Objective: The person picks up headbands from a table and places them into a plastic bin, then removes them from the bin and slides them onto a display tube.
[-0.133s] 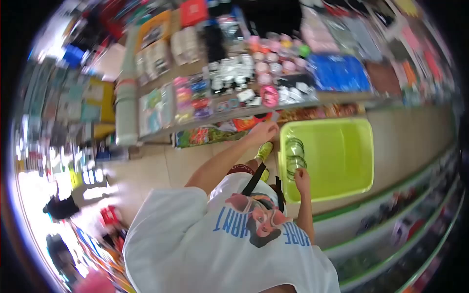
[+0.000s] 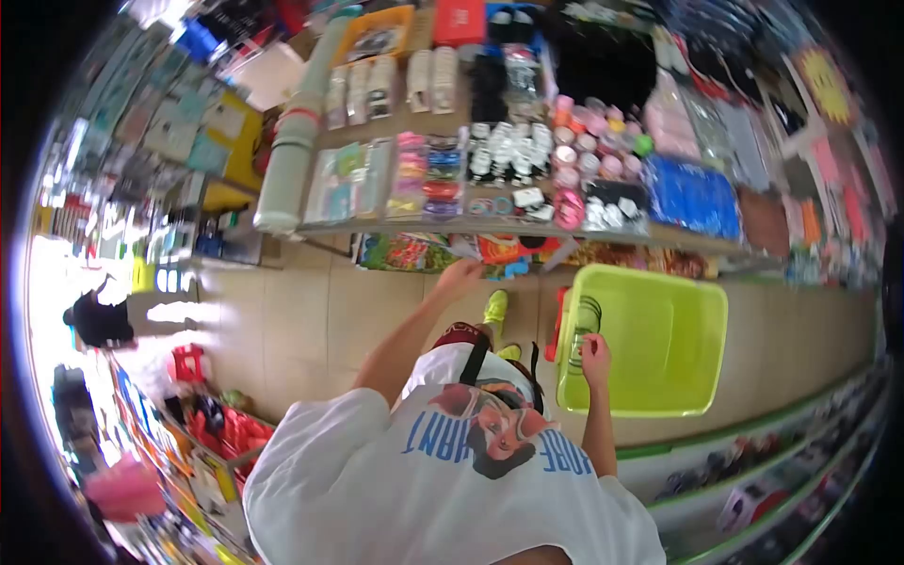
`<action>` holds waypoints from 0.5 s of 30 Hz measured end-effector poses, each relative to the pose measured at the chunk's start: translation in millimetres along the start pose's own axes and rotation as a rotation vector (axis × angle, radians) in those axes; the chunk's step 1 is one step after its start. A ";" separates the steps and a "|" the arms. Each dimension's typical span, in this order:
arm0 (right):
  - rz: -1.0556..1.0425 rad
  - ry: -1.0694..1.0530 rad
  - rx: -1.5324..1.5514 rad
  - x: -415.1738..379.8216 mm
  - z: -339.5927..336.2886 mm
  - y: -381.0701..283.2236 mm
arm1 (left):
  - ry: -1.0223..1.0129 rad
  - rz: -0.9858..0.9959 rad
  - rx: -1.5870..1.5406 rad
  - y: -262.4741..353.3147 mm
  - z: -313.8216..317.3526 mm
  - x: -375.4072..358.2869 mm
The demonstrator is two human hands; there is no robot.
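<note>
My right hand (image 2: 594, 352) is at the left side of a lime-green plastic tub (image 2: 659, 411), fingers pinched on a bunch of thin dark hoops (image 2: 585, 313). The hoops lie along the inside of the tub's left wall, possibly in clear wrapping. A red handle (image 2: 557, 325) shows outside that wall. Reaching forward, my left hand (image 2: 460, 275) is just below the front edge of the goods table, close to a colourful printed bag (image 2: 410, 254). Its fingers are loosely extended, and I see nothing in them.
Packaged small goods cover the table (image 2: 395, 226) ahead, among them pink-lidded jars (image 2: 589, 165) and a blue packet (image 2: 695, 198). Green-edged shelves (image 2: 678, 513) run along the right. At left stand more shelves (image 2: 169, 141) and a red bag (image 2: 226, 428). Tiled floor (image 2: 301, 320) lies between.
My left hand has moved left, away from the tub. The camera view has shifted, so the table sits further right and lower. The tub's red handle now shows; my right hand stays at the hoops.
</note>
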State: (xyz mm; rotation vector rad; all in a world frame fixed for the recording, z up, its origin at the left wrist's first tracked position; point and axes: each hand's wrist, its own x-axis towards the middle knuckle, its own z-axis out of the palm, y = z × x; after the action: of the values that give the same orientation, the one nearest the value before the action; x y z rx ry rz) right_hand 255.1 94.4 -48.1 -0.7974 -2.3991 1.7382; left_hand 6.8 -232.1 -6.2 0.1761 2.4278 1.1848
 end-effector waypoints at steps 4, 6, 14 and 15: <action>-0.071 -0.147 -0.023 30.9 22.3 -60.6 | 0.036 -0.515 0.301 -225.7 -56.9 -133.5; -0.100 -0.221 -0.054 43.3 54.2 -93.9 | 0.041 -0.753 0.251 -299.0 -75.3 -222.8; -0.152 -0.559 -0.198 44.2 246.4 -151.9 | 0.101 -1.117 -0.361 -385.6 -19.7 -432.2; -0.174 -0.627 -0.258 43.6 275.8 -146.6 | 0.089 -1.109 -0.413 -388.7 -14.5 -438.5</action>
State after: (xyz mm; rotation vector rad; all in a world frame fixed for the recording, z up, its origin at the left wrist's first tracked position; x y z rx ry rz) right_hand 67.1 -157.7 -24.1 -0.0293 -3.0116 1.8301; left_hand 423.2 -615.7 -158.2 -1.1880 1.7518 1.0607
